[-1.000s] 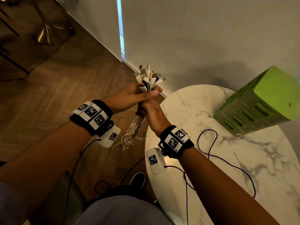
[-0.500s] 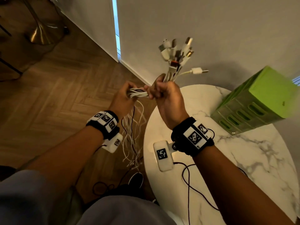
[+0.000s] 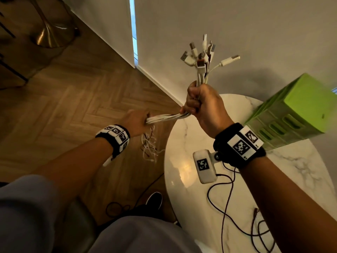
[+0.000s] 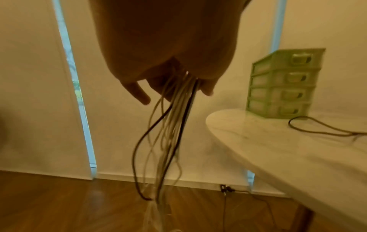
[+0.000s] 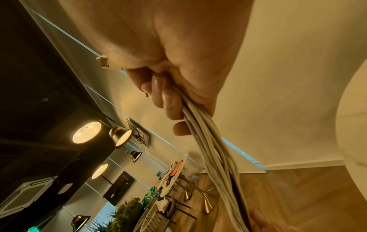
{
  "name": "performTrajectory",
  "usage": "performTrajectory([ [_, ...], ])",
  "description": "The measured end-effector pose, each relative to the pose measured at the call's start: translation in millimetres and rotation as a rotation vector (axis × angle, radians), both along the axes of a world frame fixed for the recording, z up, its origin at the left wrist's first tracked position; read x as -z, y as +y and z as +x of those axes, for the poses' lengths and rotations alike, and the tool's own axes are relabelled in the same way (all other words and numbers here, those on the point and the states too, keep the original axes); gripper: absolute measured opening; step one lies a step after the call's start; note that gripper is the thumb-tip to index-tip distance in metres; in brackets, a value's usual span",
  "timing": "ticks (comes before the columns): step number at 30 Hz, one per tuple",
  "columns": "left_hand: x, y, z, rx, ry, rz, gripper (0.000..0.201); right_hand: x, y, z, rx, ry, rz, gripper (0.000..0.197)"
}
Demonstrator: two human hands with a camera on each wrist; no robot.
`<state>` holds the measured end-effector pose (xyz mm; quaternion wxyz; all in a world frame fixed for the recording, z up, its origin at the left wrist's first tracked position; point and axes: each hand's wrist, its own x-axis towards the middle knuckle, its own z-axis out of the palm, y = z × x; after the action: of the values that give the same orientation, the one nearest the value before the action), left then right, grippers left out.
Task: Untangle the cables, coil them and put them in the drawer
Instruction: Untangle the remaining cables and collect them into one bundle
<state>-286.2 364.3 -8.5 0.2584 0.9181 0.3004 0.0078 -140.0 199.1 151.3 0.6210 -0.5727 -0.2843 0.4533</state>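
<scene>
A bundle of mostly white cables [image 3: 165, 117] stretches between my two hands. My right hand [image 3: 202, 105] is raised and grips the bundle in a fist just below its plugs [image 3: 200, 55], which fan out upward. My left hand [image 3: 135, 121], lower and to the left over the floor, grips the same bundle; the loose ends [image 3: 150, 147] hang down from it. In the left wrist view the cables [image 4: 174, 125] trail from the fist toward the floor. In the right wrist view the fingers [image 5: 168, 100] curl round the bundle [image 5: 208, 146]. A green drawer unit [image 3: 295, 112] stands on the table, drawers shut.
A round white marble table [image 3: 184, 179] stands to the right, the drawer unit at its far side. A thin dark cable [image 3: 226, 201] lies looped on it. Wooden floor lies to the left, with a brass stand base [image 3: 51, 35] far off. My shoe [image 3: 154, 199] is under the table edge.
The hands have drawn apart: the right rose with the plug ends, the left slid down and left along the bundle, pulling a length of it taut between them.
</scene>
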Motion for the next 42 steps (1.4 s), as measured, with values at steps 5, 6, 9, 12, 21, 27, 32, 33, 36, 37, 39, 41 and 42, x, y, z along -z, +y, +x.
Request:
performTrajectory([
  [5, 12.8, -19.5, -18.9, 0.25, 0.087, -0.534, 0.074, 7.1, -6.0, 9.2, 0.066, -0.035, -0.061, 0.024],
  [6, 9.9, -22.8, -21.5, 0.274, 0.065, -0.554, 0.086, 8.4, -7.7, 11.3, 0.067, -0.039, -0.074, 0.025],
  [9, -16.8, -31.3, -20.2, 0.274, -0.101, -0.582, 0.087, 15.4, -12.6, 14.7, 0.036, -0.023, -0.098, 0.025],
  [12, -59.6, -40.9, -4.2, 0.259, -0.251, -0.775, 0.095, 25.2, -15.8, 7.9, -0.081, 0.024, -0.068, 0.017],
  [21, -118.2, -80.6, 28.8, 0.277, -0.301, -0.817, 0.045, 70.0, -43.4, -23.7, -0.273, -0.066, -0.103, 0.008],
  [27, -128.2, -95.9, 32.1, 0.431, -0.194, -0.716, 0.05, 113.7, -48.7, -32.2, -0.401, -0.17, -0.287, 0.018],
  [32, -151.7, -104.2, 47.0, 0.397, -0.291, -0.908, 0.056, 144.9, -51.6, -26.7, -0.644, -0.499, -0.535, 0.036],
  [33, -152.1, -104.4, 51.7, 0.381, -0.336, -0.94, 0.054, 153.4, -54.2, -24.6, -0.572, -0.568, -0.575, 0.039],
  [36, -151.4, -109.4, 64.0, 0.331, -0.419, -1.047, 0.04, 167.1, -60.9, -24.8, -0.279, -0.737, -0.648, 0.062],
  [37, -151.6, -112.5, 67.3, 0.308, -0.43, -1.051, 0.037, 170.2, -62.5, -25.3, -0.225, -0.792, -0.665, 0.063],
  [39, -151.0, -120.4, 73.7, 0.271, -0.449, -1.042, 0.038, 171.7, -67.8, -25.2, -0.192, -0.788, -0.663, 0.056],
  [41, -149.2, -129.3, 80.3, 0.262, -0.457, -1.053, 0.039, 171.0, -76.5, -23.0, -0.233, -0.658, -0.591, 0.046],
  [42, -148.0, -135.2, 85.6, 0.277, -0.451, -1.068, 0.039, 169.1, -84.4, -21.2, -0.256, -0.604, -0.555, 0.045],
])
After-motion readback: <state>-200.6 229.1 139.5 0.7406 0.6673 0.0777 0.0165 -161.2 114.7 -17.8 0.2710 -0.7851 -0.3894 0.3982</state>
